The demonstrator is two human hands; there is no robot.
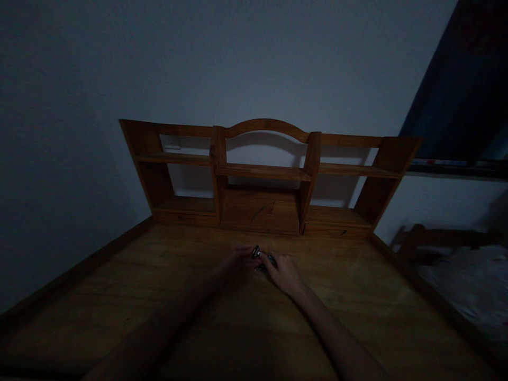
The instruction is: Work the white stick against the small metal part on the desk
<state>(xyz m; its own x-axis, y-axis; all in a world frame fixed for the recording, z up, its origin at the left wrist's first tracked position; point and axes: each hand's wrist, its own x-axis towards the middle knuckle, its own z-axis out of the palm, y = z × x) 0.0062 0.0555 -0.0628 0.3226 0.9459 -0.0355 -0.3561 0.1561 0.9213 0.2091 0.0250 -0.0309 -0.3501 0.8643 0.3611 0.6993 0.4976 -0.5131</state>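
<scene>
Both hands meet near the far side of a wooden bench (329,328), just in front of the middle of a low shelf unit (265,172), and between them is a small, dark, shiny object (256,252). The light is dim and the object is tiny, so what it is cannot be made out. The left hand (239,256) comes in from the left with its fingers stretched toward the object, the tips at its left edge; whether they pinch it or only touch it, I cannot tell. The right hand (283,270) is bent, its thumb and fingers closed around the right part of the object, with the thumb pointing left toward the other hand. A small bright piece (260,269) shows just below, between the hands; it is unclear whether it belongs to the same object. Both forearms reach in from the lower edge of the view. The shelf unit stands at the back of the bench, with an arched rail (265,125) over its middle section and a panel (260,212) below that bears a curved dark line. A pale wall (254,63) rises behind, with a white socket (172,144) visible through the upper left opening. At the right are a dark curtain (460,90) and, lower down, pale bedding (472,280) beside the bench.
</scene>
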